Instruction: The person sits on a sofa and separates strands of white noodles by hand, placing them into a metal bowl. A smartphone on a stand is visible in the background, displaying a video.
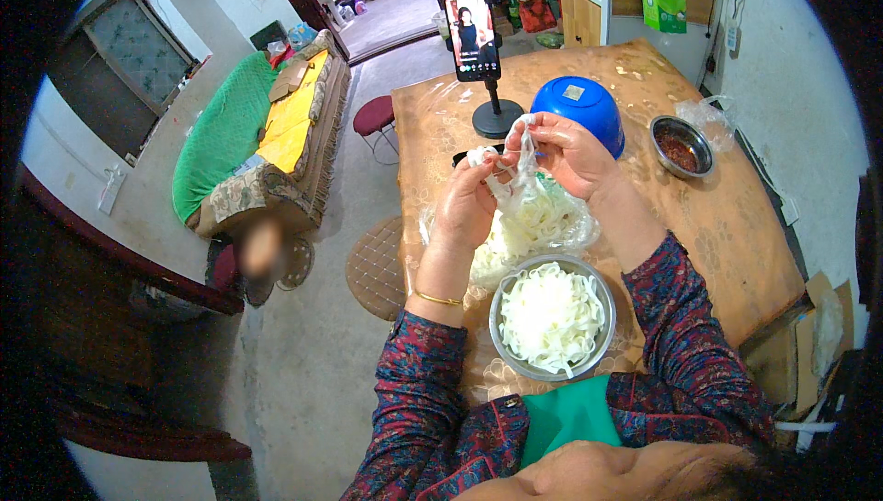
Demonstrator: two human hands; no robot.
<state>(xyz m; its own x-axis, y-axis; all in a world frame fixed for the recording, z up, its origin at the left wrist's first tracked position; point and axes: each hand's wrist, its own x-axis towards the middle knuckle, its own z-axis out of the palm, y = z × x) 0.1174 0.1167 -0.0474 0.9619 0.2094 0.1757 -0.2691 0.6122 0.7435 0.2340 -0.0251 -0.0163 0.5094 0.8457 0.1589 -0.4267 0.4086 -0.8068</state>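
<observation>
My left hand [463, 208] and my right hand [567, 154] are raised over the table, fingertips pinching the gathered, twisted top of a clear plastic bag [530, 166]. Broad white noodles [534, 221] fill the bag, which rests on the table below my hands. Closer to my body, a round bowl [495, 335] is heaped with more white noodle strips [552, 315]. Whether the bag's top is knotted cannot be made out between my fingers.
A phone [473, 35] on a round-based stand [498, 119] rises beyond my hands. Right of it sits an overturned blue basin [576, 104]. Farther right are a metal bowl of reddish-brown sauce [679, 148] and a crumpled plastic bag [707, 118]. Stools [376, 270] flank the table [724, 239].
</observation>
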